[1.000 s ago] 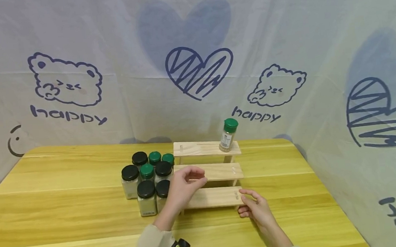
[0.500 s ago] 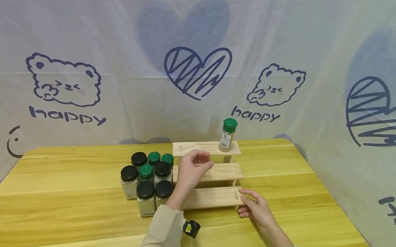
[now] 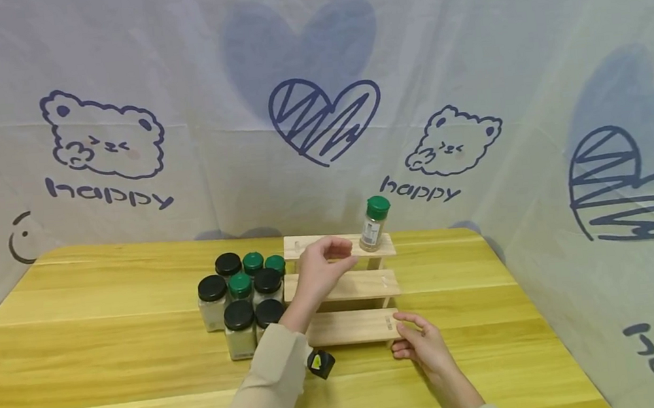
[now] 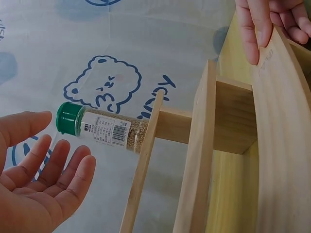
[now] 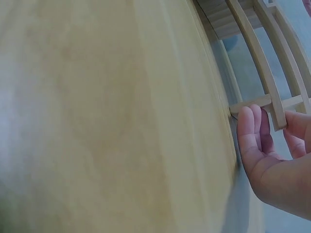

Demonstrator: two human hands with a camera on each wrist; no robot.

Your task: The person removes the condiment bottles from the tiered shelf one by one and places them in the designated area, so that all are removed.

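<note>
A glass spice bottle (image 3: 371,229) with a green lid stands at the right end of the top tier of a three-tier wooden rack (image 3: 351,328). Its white barcode label and grainy contents show in the left wrist view. My left hand (image 3: 323,273) hovers over the rack, just left of the bottle, fingers loosely bent with nothing in them. A gap separates its fingertips (image 4: 86,162) from the green lid (image 4: 69,118). At the front right corner, my right hand (image 3: 426,347) grips the end of the lowest tier between thumb and fingers, as the right wrist view (image 5: 279,150) also shows.
Left of the rack, several jars stand close together, some with black lids (image 3: 239,315) and some with green lids (image 3: 240,284). A black wrist device (image 3: 321,363) hangs under the left sleeve. Behind the wooden table (image 3: 111,356) hangs a printed curtain (image 3: 231,193).
My left hand has moved rightward and farther back, from over the middle tier toward the bottle on the top tier. The right hand keeps its grip on the rack.
</note>
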